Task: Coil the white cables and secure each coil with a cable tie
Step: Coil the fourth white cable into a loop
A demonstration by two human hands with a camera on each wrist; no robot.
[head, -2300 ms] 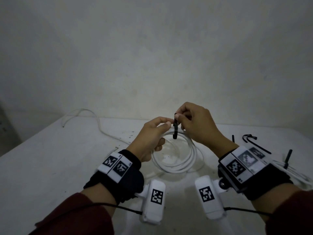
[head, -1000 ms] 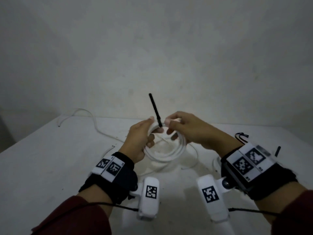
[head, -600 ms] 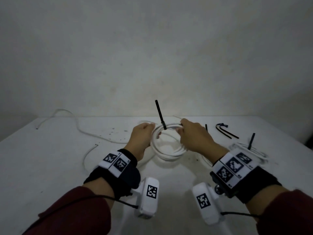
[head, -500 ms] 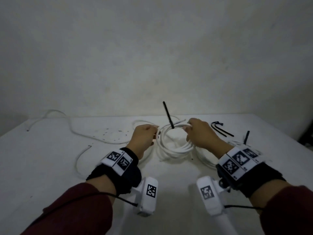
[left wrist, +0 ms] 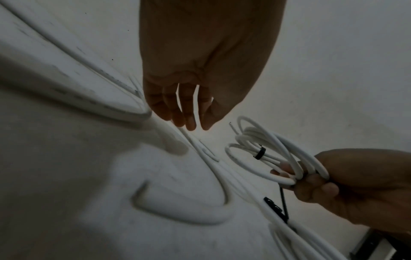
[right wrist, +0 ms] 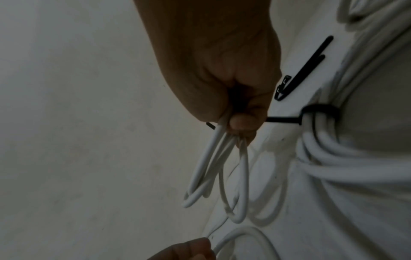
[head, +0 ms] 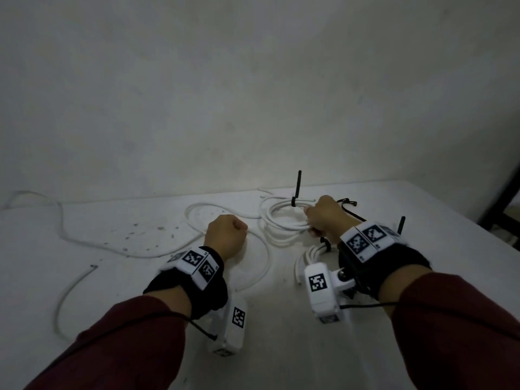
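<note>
Sensibly, the right hand point(head: 326, 218) gripped the tied coil point(head: 284, 220) to set it aside gently, while the left hand point(head: 226, 233) hung loosely curled, empty.

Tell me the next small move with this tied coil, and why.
Probably set the coil down beside the finished coil. Its tie already cinches the loops, only the right hand grips it, and the left hand holds nothing, above the loose cable yet to be coiled.
</note>
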